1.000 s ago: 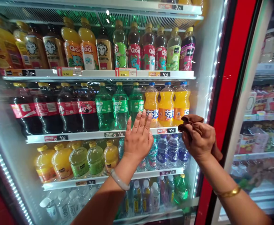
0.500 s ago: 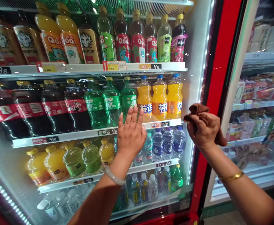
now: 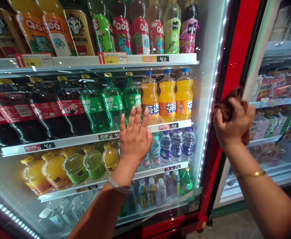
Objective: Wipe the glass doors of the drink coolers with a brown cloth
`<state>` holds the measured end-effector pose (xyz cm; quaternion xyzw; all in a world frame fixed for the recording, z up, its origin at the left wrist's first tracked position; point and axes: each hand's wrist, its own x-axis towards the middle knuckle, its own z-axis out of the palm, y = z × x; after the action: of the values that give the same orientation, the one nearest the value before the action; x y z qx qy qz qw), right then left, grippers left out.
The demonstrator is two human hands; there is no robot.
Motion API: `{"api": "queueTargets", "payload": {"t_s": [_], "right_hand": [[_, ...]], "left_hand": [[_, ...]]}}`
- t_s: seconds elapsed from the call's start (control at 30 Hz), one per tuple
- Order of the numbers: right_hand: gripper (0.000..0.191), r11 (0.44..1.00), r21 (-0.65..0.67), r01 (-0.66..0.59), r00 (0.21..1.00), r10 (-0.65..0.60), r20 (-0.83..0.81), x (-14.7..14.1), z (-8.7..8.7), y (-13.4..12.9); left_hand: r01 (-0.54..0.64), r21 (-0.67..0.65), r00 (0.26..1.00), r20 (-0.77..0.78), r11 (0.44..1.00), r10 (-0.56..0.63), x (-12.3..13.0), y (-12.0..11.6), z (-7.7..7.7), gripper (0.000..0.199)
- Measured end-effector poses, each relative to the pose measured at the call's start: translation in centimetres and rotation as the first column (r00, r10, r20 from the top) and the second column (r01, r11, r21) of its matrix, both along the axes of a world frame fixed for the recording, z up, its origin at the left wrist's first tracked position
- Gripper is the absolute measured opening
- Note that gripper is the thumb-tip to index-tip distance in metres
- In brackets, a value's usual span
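Observation:
My left hand (image 3: 135, 137) lies flat with fingers stretched out against the glass door of a drinks fridge, wearing a pale bangle (image 3: 118, 184) on its wrist. Behind it stand green soda bottles (image 3: 112, 103) and orange soda bottles (image 3: 167, 96). My right hand (image 3: 235, 121) is closed around a crumpled brown cloth (image 3: 225, 108), near the red door frame (image 3: 234, 63) at the right. A gold bangle (image 3: 251, 174) circles the right wrist. Part of the cloth is hidden behind the fingers.
Shelves hold cola bottles (image 3: 44, 108), juice bottles (image 3: 57, 172) and small water bottles (image 3: 176, 146). Price tags line the shelf edges. Another lit fridge (image 3: 277, 103) with packaged drinks stands at the right. A floor strip (image 3: 220, 229) shows at the bottom.
My right hand has moved right and slightly up with the cloth, toward the red frame. My left hand stays flat on the glass. The view has shifted a little.

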<state>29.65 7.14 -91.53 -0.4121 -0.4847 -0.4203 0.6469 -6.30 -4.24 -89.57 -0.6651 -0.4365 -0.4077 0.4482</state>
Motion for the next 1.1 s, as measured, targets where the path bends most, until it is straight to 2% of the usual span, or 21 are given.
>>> {"api": "queueTargets", "payload": {"t_s": [0.07,0.1,0.13,0.17,0.23,0.37,0.4,0.43,0.47,0.53,0.67,0.7,0.73,0.77,0.8,0.93,0.97,1.0,1.03,1.07,1.1], "right_hand": [[0.051,1.0,0.024,0.017,0.999,-0.018,0.037,-0.8,-6.5,-0.5],[0.047,1.0,-0.021,0.001,0.999,0.0,0.048,-1.3,-8.7,-0.8],[0.042,0.999,-0.034,-0.003,0.997,0.006,0.082,-1.6,-10.1,-1.0],[0.037,0.999,-0.05,-0.01,0.995,0.014,0.098,-2.0,-10.4,-1.2],[0.03,0.999,-0.05,-0.018,0.996,0.022,0.091,-2.3,-8.1,-1.2],[0.034,1.0,0.014,-0.019,1.0,0.019,0.007,-2.3,0.7,0.1],[0.034,0.999,0.027,-0.021,1.0,0.021,0.005,-2.2,1.8,0.4],[0.035,0.999,0.04,-0.025,1.0,0.024,0.011,-2.2,2.1,0.6],[0.034,0.998,0.047,-0.032,0.999,0.031,0.022,-2.2,1.5,0.6],[0.031,0.997,0.053,-0.052,0.997,0.049,0.053,-2.4,-2.3,0.0],[0.036,0.996,-0.053,-0.077,0.988,0.083,0.127,-2.5,-12.7,-2.1],[0.034,0.993,-0.067,-0.092,0.985,0.101,0.139,-2.4,-14.2,-2.5],[0.033,0.992,-0.082,-0.092,0.983,0.104,0.152,-2.1,-14.8,-2.6],[0.033,0.992,-0.091,-0.091,0.982,0.105,0.159,-1.8,-14.4,-2.6],[0.032,0.992,-0.095,-0.085,0.981,0.1,0.163,-1.4,-13.1,-2.5],[0.033,0.994,-0.084,-0.064,0.985,0.077,0.157,-0.1,-4.3,-1.0],[0.032,0.997,-0.041,-0.067,0.988,0.072,0.138,0.0,-2.8,-0.5],[0.032,0.997,-0.012,-0.07,0.99,0.071,0.122,-0.1,-2.1,-0.1],[0.031,0.997,0.014,-0.073,0.992,0.071,0.102,-0.3,-2.4,0.2],[0.031,0.997,0.027,-0.071,0.994,0.068,0.081,-0.6,-3.8,0.3],[0.032,0.998,0.016,-0.066,0.996,0.065,0.063,-1.0,-5.9,0.0]], "left_hand": [[0.005,-0.007,1.0,0.009,1.0,-0.005,0.1,0.0,0.0,0.085],[0.005,-0.01,1.0,0.017,1.0,-0.004,0.3,0.0,-0.1,0.085],[0.001,-0.011,1.0,0.03,1.0,0.0,0.6,0.1,-0.4,0.087],[-0.004,-0.012,0.999,0.045,1.0,0.005,1.2,0.2,-0.7,0.088],[-0.002,-0.02,0.998,0.062,1.0,0.003,2.8,0.5,-1.7,0.09],[-0.002,-0.052,0.989,0.145,0.999,0.009,7.0,1.3,-4.4,0.086],[-0.009,-0.057,0.984,0.177,0.998,0.019,7.9,1.4,-5.1,0.084],[-0.01,-0.062,0.981,0.192,0.998,0.021,8.9,1.6,-5.7,0.082],[0.0,-0.069,0.983,0.183,0.998,0.012,9.8,1.7,-6.2,0.081],[0.042,-0.095,0.992,0.124,0.995,-0.03,11.6,1.9,-7.2,0.077],[0.143,-0.166,0.99,0.038,0.976,-0.139,15.9,2.6,-8.6,0.072],[0.168,-0.179,0.986,0.012,0.969,-0.169,17.0,3.0,-8.8,0.071],[0.186,-0.184,0.981,-0.02,0.965,-0.193,18.0,3.4,-8.9,0.07],[0.195,-0.177,0.977,-0.055,0.965,-0.207,18.9,3.9,-9.1,0.069],[0.192,-0.16,0.975,-0.083,0.968,-0.207,19.6,4.4,-9.2,0.067],[0.15,-0.116,0.978,-0.131,0.982,-0.165,20.7,5.9,-9.7,0.072],[0.149,-0.124,0.977,-0.138,0.981,-0.165,20.6,6.0,-9.8,0.074],[0.152,-0.136,0.975,-0.145,0.979,-0.171,20.4,5.9,-10.0,0.075],[0.159,-0.151,0.971,-0.157,0.976,-0.182,20.1,5.8,-10.2,0.076],[0.167,-0.169,0.966,-0.169,0.971,-0.196,19.7,5.5,-10.5,0.076],[0.174,-0.192,0.962,-0.177,0.966,-0.208,19.3,5.2,-11.0,0.076]]}}
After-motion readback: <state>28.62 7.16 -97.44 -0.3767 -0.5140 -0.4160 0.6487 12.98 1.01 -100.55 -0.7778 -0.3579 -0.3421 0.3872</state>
